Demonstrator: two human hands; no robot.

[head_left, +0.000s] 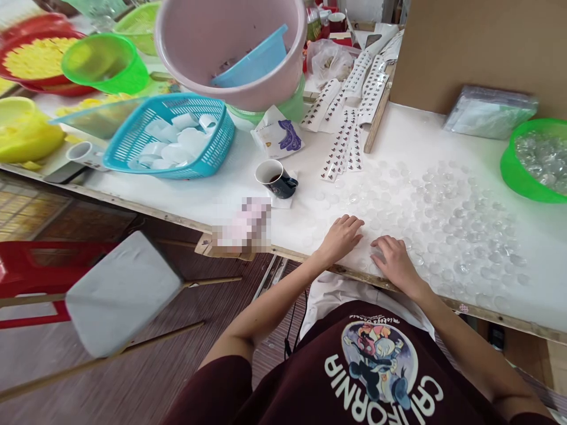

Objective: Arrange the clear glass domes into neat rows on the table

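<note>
Discs (460,221) already scattered to tabletop's (414,130) front edge, clear pieces (543,156) left in bowl (514,180) back right, left hand (342,237) and right hand (393,258) loosely spread, seemingly empty.

Small clear discs (459,213) (some overlapping) lie scattered across the white tabletop (411,133)

A narrow gap parts the left hand (341,237) from the right hand (395,260); above the low clear discs (460,221) the way lies open to the green bowl (525,188), while the mug (283,188) obstructs the left and a cardboard panel (478,50) walls the counter (544,265) at back right
</note>
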